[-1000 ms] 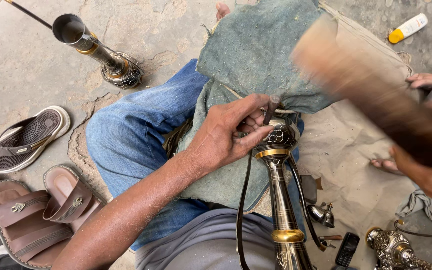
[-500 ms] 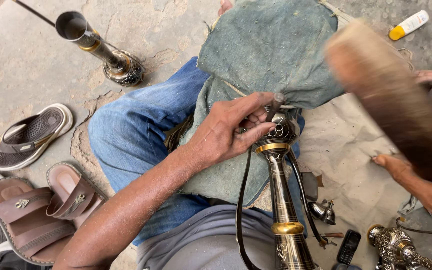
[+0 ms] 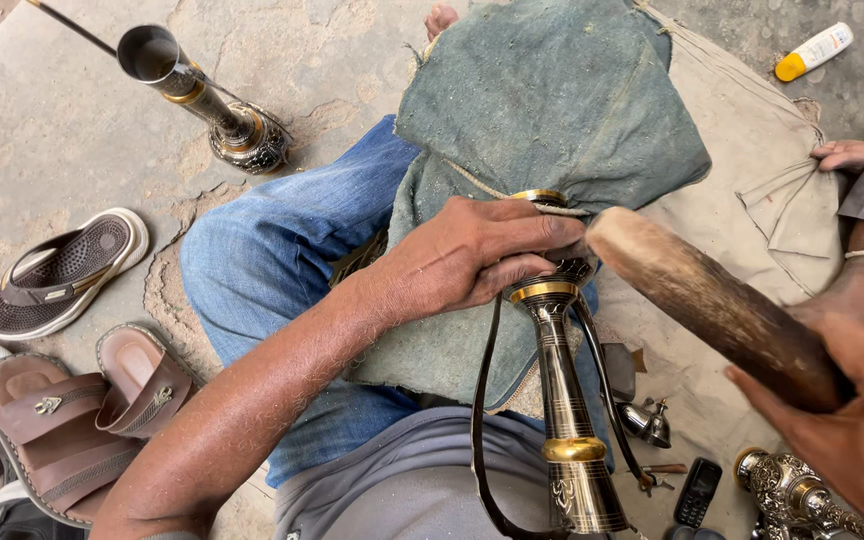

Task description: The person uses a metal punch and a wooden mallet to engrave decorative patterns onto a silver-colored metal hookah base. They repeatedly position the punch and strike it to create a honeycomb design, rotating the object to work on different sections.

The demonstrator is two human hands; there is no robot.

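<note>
My left hand (image 3: 472, 255) grips the top of an engraved metal stem (image 3: 562, 400) with gold bands, held upright against a grey-green cloth (image 3: 552, 110) draped over my knee. My right hand (image 3: 837, 420) is closed around a thick wooden mallet (image 3: 712, 300), whose pale end sits right beside the stem's top, next to my left fingers. A black strap (image 3: 480, 420) loops down beside the stem.
Another metal stem with a cup top (image 3: 207, 100) stands on the stone floor at the upper left. Brown sandals (image 3: 62, 265) lie at the left. A small phone (image 3: 697, 492), metal fittings (image 3: 647, 422), an ornate metal piece (image 3: 802, 500) and a white-and-yellow tube (image 3: 812, 50) lie around. Someone's foot (image 3: 847, 155) rests at the right.
The mallet has swung down from high on the right to the top of the stem. My left hand kept its grip on the stem.
</note>
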